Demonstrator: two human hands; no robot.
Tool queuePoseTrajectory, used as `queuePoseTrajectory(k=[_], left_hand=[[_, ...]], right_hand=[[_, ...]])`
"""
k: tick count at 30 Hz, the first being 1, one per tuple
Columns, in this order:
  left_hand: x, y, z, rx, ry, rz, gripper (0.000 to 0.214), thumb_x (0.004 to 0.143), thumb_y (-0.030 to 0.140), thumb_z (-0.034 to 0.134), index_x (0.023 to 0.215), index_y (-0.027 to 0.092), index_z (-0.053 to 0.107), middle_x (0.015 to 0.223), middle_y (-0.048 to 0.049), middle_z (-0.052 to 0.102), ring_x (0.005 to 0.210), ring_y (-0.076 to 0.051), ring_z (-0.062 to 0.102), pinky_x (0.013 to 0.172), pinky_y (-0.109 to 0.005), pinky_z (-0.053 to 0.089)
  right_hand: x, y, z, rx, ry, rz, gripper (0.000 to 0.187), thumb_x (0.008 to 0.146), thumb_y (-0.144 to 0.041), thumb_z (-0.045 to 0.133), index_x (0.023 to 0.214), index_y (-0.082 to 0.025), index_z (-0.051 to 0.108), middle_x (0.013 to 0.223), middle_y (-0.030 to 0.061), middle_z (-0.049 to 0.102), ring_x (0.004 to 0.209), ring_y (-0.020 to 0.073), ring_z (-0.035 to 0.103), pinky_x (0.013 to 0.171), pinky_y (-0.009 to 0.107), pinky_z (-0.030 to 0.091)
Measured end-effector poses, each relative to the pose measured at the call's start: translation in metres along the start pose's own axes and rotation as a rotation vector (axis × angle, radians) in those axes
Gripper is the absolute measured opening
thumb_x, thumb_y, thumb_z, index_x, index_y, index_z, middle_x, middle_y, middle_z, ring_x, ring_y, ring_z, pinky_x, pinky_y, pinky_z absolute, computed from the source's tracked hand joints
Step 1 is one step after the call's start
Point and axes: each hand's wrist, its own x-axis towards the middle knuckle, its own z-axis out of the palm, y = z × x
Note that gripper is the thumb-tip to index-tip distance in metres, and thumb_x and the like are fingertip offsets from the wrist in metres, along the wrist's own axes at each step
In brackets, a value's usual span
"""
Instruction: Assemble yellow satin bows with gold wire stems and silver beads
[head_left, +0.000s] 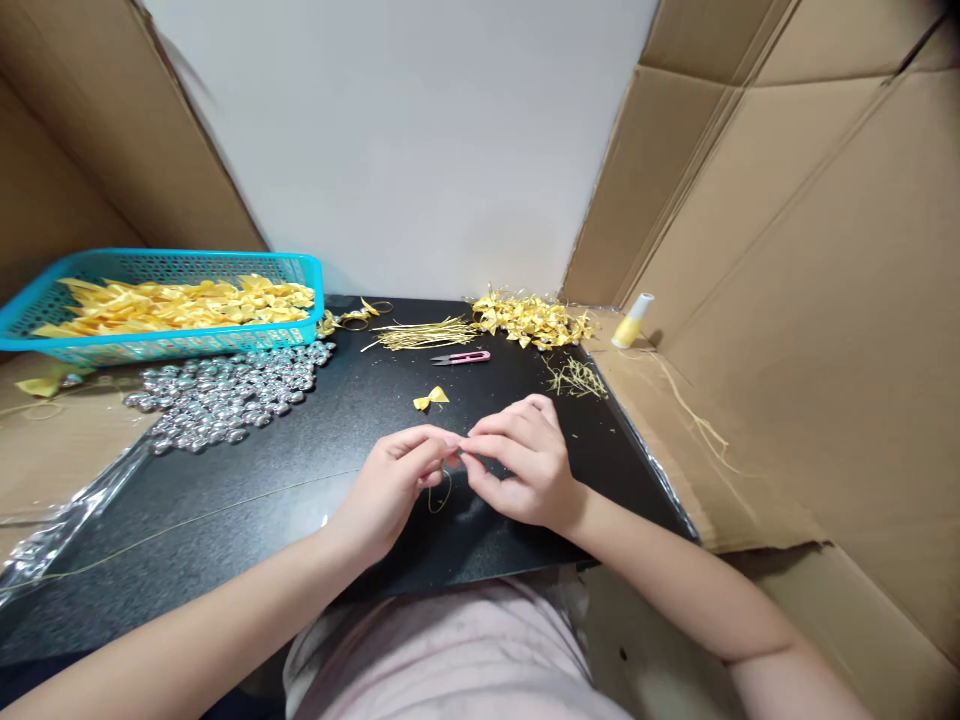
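Note:
My left hand [401, 480] and my right hand [521, 460] meet at the fingertips above the black table. Both are closed in a pinch on a thin yellow thread [448, 492], whose small loop hangs below the fingers. From the left, a long stretch of this thread runs across the tabletop to my left hand. The fingertips hide the exact spot where it is gripped. Just beyond them lies a single yellow ribbon bow [431, 399]. Farther back are thread snips [461, 358] with a pink handle.
A turquoise basket [187, 348] of yellow ribbon bows stands back left, with silver beads [225, 395] before it. Cut cords [424, 333], a bow pile [529, 318] and thread scraps [576, 378] lie farther back. A thread spool [631, 322] stands right, near cardboard walls [810, 230].

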Motion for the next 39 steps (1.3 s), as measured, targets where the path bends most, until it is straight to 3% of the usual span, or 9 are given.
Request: queuePoseTrajectory(k=[6, 13, 21, 25, 34, 39], left_hand=[[0.001, -0.001, -0.004, 0.105, -0.012, 0.095, 0.018, 0.065, 0.034, 0.075, 0.068, 0.016, 0.074, 0.063, -0.0037, 0.065, 0.058, -0.012, 0.052, 0.052, -0.022, 0.038], [0.0, -0.007, -0.009, 0.263, -0.057, 0.29, 0.015, 0.076, 0.033, 0.071, 0.073, 0.019, 0.074, 0.073, -0.0021, 0.07, 0.068, -0.014, 0.058, 0.064, -0.023, 0.044], [-0.003, -0.006, -0.007, 0.39, -0.082, 0.413, 0.015, 0.081, 0.03, 0.067, 0.074, 0.018, 0.072, 0.075, -0.0024, 0.068, 0.069, -0.014, 0.057, 0.064, -0.024, 0.043], [-0.002, -0.007, -0.007, 0.36, -0.097, 0.364, 0.016, 0.081, 0.032, 0.067, 0.076, 0.018, 0.072, 0.075, -0.0017, 0.068, 0.07, -0.014, 0.057, 0.066, -0.024, 0.043], [0.001, -0.005, -0.01, 0.164, -0.155, 0.127, 0.015, 0.077, 0.033, 0.071, 0.075, 0.019, 0.075, 0.075, -0.0009, 0.07, 0.069, -0.011, 0.055, 0.062, -0.02, 0.039], [0.002, -0.004, -0.012, 0.149, -0.22, 0.063, 0.013, 0.073, 0.032, 0.076, 0.08, 0.021, 0.078, 0.074, -0.0002, 0.071, 0.067, -0.01, 0.052, 0.063, -0.02, 0.039]], right_hand=[[0.006, -0.004, -0.004, 0.364, -0.026, 0.24, 0.012, 0.081, -0.017, 0.057, 0.083, -0.021, 0.068, 0.08, 0.0041, 0.069, 0.074, 0.0158, 0.063, 0.073, 0.032, 0.048], [0.007, -0.005, -0.003, 0.591, -0.048, 0.535, 0.005, 0.08, -0.022, 0.064, 0.077, -0.019, 0.065, 0.076, 0.0033, 0.066, 0.07, 0.0147, 0.061, 0.068, 0.028, 0.051], [0.008, -0.007, -0.001, 0.755, -0.083, 0.683, 0.01, 0.076, -0.027, 0.071, 0.076, -0.018, 0.066, 0.074, 0.0021, 0.067, 0.068, 0.0145, 0.062, 0.067, 0.027, 0.051], [0.008, -0.006, -0.001, 0.723, -0.069, 0.633, 0.007, 0.077, -0.023, 0.069, 0.074, -0.018, 0.065, 0.073, 0.002, 0.065, 0.067, 0.0135, 0.061, 0.066, 0.026, 0.051], [0.009, -0.005, 0.0, 0.402, 0.03, 0.273, 0.007, 0.077, -0.013, 0.064, 0.072, -0.018, 0.066, 0.071, 0.0016, 0.061, 0.064, 0.0116, 0.058, 0.062, 0.024, 0.049], [0.007, -0.004, 0.0, 0.338, 0.028, 0.2, 0.01, 0.077, -0.011, 0.062, 0.074, -0.017, 0.068, 0.074, 0.0025, 0.061, 0.065, 0.0111, 0.059, 0.062, 0.023, 0.05]])
